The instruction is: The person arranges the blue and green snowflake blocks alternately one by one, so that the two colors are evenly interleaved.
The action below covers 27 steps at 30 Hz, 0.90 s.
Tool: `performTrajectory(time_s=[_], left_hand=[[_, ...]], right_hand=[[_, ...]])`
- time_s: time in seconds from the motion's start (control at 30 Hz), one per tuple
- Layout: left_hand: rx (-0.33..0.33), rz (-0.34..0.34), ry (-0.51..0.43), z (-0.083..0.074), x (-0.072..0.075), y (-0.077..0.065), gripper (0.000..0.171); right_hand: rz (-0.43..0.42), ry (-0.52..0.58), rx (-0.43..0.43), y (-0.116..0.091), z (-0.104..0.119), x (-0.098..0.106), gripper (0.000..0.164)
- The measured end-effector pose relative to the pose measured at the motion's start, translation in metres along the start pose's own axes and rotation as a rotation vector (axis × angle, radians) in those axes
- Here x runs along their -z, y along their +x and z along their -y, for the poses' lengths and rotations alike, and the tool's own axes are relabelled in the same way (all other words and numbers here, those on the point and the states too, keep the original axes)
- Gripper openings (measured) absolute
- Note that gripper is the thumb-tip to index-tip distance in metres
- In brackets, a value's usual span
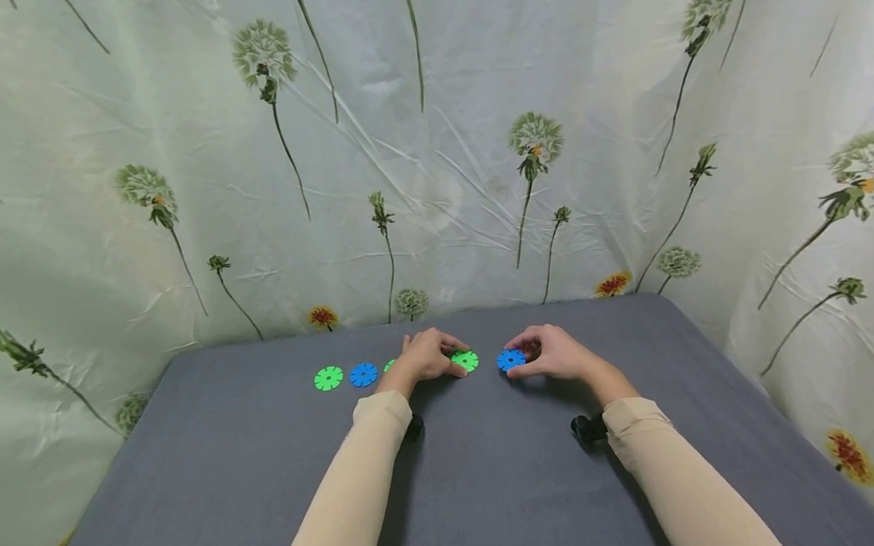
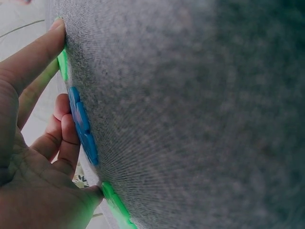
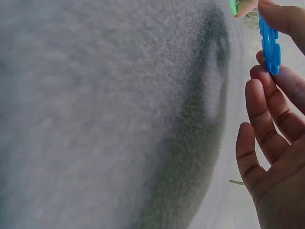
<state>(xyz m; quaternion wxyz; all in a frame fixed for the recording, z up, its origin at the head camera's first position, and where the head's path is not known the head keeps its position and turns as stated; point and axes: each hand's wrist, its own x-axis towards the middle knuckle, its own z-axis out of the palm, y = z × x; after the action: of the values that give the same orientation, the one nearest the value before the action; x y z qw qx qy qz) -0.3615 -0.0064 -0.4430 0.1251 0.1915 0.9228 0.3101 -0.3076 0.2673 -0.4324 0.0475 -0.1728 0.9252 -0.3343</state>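
Note:
My left hand (image 1: 429,355) is low over the table, thumb and index finger at opposite edges of a green notched plastic disc (image 1: 467,360) lying flat. Beneath its palm a blue disc (image 2: 82,125) shows in the left wrist view, and the little finger reaches to another green disc (image 2: 116,206). To the right, my right hand (image 1: 554,353) pinches a blue notched disc (image 1: 511,360) by its edges between thumb and fingers, close over the cloth. In the right wrist view this blue disc (image 3: 270,45) appears edge-on, its other fingers loosely bent.
Farther left, a green disc (image 1: 328,378) and a blue disc (image 1: 364,374) lie flat in the same row. Grey cloth covers the table (image 1: 495,486). A floral curtain (image 1: 445,155) hangs along its back edge. Black wrist camera parts (image 1: 588,429) jut out under the right wrist.

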Motion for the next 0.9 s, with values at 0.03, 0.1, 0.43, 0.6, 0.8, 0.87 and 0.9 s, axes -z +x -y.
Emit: performTrajectory(time_s=[0.03,0.1,0.43,0.6,0.8,0.87,0.9], left_hand=[[-0.001,0.0,0.002,0.0,0.0,0.0,0.04],[-0.003,0.001,0.004,0.001,0.0,0.001,0.041],[-0.022,0.0,0.005,0.003,0.0,0.002,0.04],[-0.015,0.002,0.013,0.001,0.001,0.001,0.04],[-0.03,0.002,0.034,-0.002,0.002,-0.001,0.04],[-0.033,0.003,0.034,-0.001,0.001,-0.001,0.04],[-0.031,0.003,0.033,-0.001,0.001,-0.001,0.041]], right_hand=[[0.004,-0.005,-0.002,0.003,0.0,0.0,0.043],[0.009,-0.017,-0.019,0.008,-0.001,-0.001,0.044],[0.032,-0.052,-0.042,0.023,-0.003,-0.007,0.048],[0.015,-0.058,-0.068,0.026,0.004,-0.012,0.049],[0.031,-0.067,-0.095,0.028,0.008,-0.015,0.049],[0.045,-0.066,-0.098,0.029,0.007,-0.016,0.049],[0.051,-0.064,-0.099,0.029,0.007,-0.016,0.05]])
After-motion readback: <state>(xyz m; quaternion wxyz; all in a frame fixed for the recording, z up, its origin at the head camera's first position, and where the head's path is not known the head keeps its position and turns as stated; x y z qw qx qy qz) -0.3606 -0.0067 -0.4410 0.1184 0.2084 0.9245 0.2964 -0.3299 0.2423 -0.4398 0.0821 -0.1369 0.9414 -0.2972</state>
